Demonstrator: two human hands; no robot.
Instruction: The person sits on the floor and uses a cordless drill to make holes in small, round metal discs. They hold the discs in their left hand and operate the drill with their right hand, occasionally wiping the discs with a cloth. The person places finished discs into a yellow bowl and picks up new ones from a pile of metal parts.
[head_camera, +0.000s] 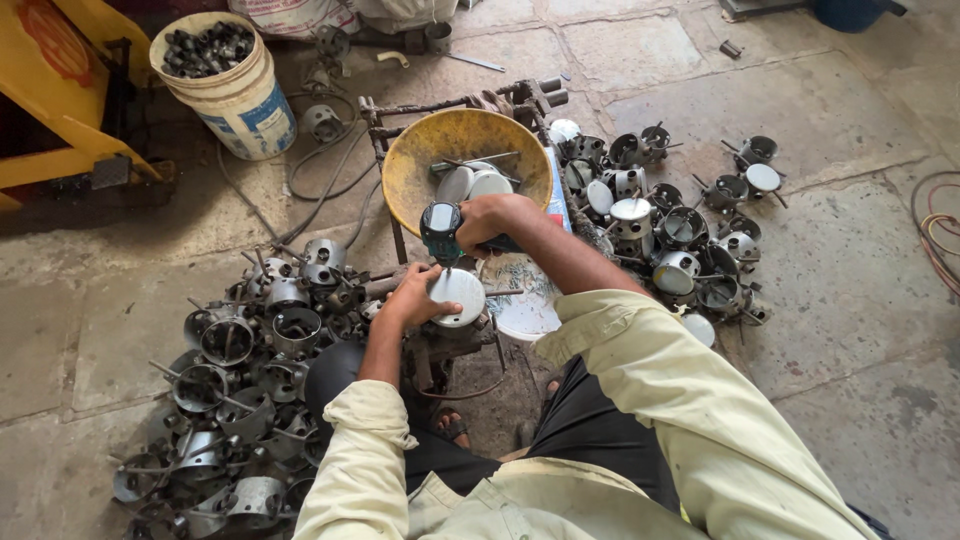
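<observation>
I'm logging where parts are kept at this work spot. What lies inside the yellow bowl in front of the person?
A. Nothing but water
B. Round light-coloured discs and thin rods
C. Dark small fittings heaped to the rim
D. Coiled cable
B. The yellow bowl holds a few round light-coloured discs with thin rods lying across them; the dark small fittings sit in the white bucket instead.
</observation>
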